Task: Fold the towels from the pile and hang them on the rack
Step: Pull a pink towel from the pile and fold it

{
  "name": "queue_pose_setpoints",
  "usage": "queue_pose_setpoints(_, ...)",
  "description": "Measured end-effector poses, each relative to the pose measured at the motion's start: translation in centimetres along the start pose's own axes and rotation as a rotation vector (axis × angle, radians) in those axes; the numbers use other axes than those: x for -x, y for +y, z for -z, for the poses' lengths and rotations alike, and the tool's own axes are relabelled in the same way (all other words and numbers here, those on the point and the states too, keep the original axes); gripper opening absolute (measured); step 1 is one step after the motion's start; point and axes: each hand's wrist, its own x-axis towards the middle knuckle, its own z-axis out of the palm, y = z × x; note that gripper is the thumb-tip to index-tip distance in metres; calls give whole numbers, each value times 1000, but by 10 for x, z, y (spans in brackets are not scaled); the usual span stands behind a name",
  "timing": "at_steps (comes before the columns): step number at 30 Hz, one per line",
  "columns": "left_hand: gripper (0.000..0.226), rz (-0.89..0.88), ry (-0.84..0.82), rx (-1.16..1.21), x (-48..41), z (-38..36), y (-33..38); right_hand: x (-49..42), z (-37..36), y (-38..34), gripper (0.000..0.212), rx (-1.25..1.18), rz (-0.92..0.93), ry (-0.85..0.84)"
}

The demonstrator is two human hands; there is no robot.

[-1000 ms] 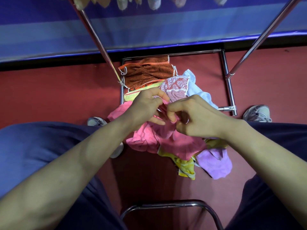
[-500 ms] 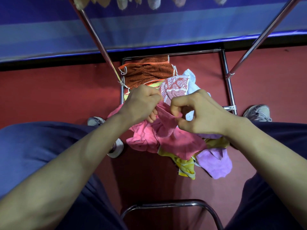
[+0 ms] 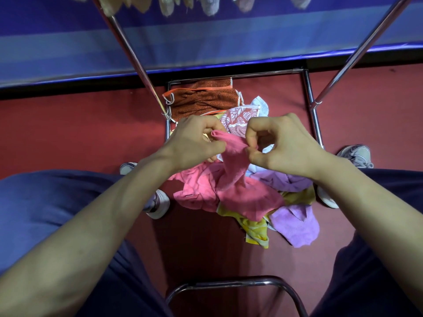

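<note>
Red floor (image 3: 68,133), towel pile (image 3: 295,223) below rack (image 3: 313,115). Pink towel (image 3: 235,161): top edge pinched between left hand (image 3: 194,143) and right hand (image 3: 281,145), hanging lengthwise downward.

We sit in a plain indoor room set up for laundry: red carpet (image 3: 68,133) underfoot, a blue cloth backdrop (image 3: 229,42) behind, a chrome drying rack (image 3: 127,46) with hanging towels (image 3: 210,9), and a towel pile (image 3: 295,223) on the floor.

Single head view, looking steeply down, close above hands (image 3: 240,143)
</note>
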Motion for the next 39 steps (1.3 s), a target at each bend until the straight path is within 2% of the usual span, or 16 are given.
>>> queue_pose_setpoints(6,5,-51,0,-75,-3,3,-4,-3,4,9,17,88,-45,24)
queue_pose_setpoints(13,18,-248,15,-427,-10,4,-23,-4,4,14,12,197,53,-19)
queue_pose_setpoints(19,30,-346,-92,-341,-8,-3,-25,-5,3,14,11,180,61,-53)
queue_pose_setpoints(23,21,-340,-42,-314,-9,-1,-24,-5,6,14,13,182,28,-36)
queue_pose_setpoints(30,24,-300,-14,-256,-11,1,-22,-6,10,15,11,200,26,-35)
queue_pose_setpoints(35,29,-350,-40,-301,-9,-5,-25,-5,5,16,12,208,65,-64)
queue_pose_setpoints(39,20,-404,-28,-339,-9,-7,-23,-5,2,16,10,232,81,-58)
